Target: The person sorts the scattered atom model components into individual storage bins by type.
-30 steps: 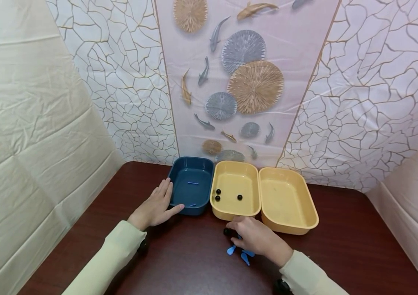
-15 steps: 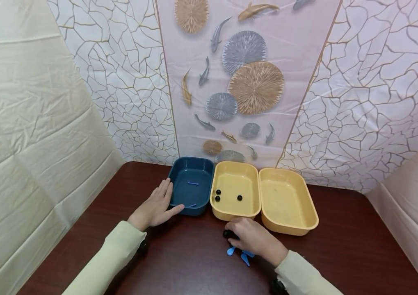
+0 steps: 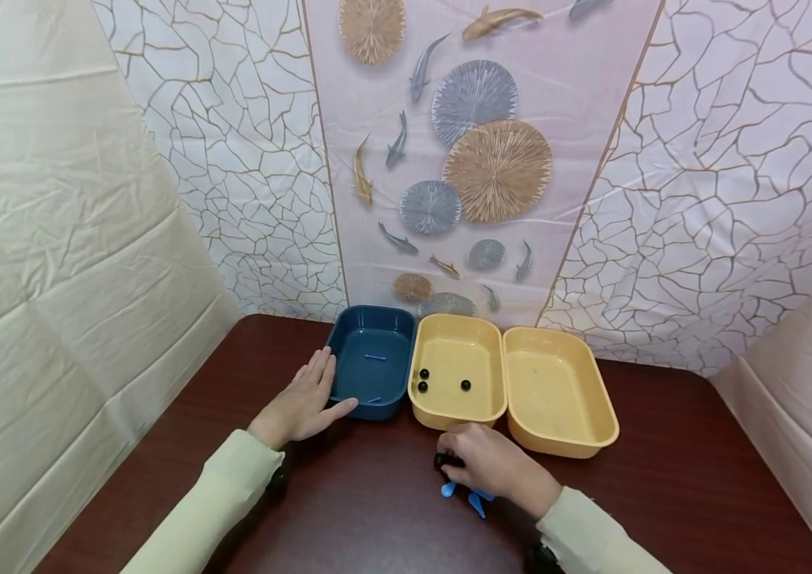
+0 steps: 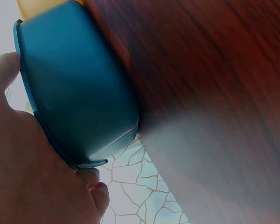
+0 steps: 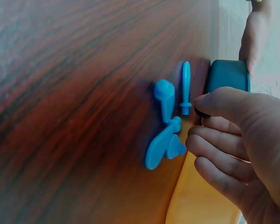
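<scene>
My left hand (image 3: 300, 405) rests on the near-left rim of the dark blue tray (image 3: 355, 408), fingers straight and thumb spread along the front. In the left wrist view, its thumb and fingers lie at that tray's rim. My right hand (image 3: 492, 458) is low over the table in front of the middle yellow tray (image 3: 449, 418). Its thumb and forefinger pinch a small black ball (image 5: 201, 113), mostly hidden behind the thumb in the right wrist view. Several blue teardrop-shaped plastic pieces (image 5: 158, 147) lie on the table beside those fingers.
A second yellow tray (image 3: 565, 447) stands at the right, side by side with the others. Three black balls (image 3: 466, 385) lie in the middle tray. Two thin blue sticks (image 3: 374, 357) lie in the dark blue tray. A patterned cloth (image 3: 495, 171) hangs behind the table.
My right hand has shifted slightly left, and the black ball at its fingertips has come a little nearer to me. My left hand has stayed on the tray rim.
</scene>
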Demonstrator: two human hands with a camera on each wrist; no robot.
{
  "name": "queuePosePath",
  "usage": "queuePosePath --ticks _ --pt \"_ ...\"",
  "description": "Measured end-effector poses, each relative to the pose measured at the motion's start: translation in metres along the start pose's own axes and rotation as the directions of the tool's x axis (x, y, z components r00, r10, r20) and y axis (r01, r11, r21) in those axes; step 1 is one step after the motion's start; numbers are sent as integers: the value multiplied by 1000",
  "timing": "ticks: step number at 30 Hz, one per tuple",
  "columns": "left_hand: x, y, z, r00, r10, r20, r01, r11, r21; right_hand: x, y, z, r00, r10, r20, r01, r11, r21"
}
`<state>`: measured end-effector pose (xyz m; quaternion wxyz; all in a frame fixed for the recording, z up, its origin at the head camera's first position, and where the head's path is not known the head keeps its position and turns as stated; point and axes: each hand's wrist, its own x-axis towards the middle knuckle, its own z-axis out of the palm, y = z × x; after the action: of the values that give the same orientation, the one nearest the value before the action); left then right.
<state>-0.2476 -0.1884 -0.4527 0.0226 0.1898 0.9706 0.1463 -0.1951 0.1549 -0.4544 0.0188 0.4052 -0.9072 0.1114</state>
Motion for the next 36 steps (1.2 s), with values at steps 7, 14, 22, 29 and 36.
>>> queuePosePath --ticks 7,14,22,29,36 --pt "1 0 0 1000 -1 7 1 1000 7 -6 -3 -12 999 7 34 -11 992 123" --pt "0 0 -1 1000 -12 21 12 1000 0 -10 -2 -26 1000 -28 7 27 993 113" --pt "0 0 0 1000 -12 27 12 1000 11 -14 1 -43 999 -36 -33 38 997 70" --pt "2 1 -1 1000 -11 18 11 1000 12 -13 5 -62 997 -40 -64 41 999 9" --pt "2 1 -2 1000 -15 22 14 1000 17 -8 9 -80 996 -50 -78 48 998 -32"
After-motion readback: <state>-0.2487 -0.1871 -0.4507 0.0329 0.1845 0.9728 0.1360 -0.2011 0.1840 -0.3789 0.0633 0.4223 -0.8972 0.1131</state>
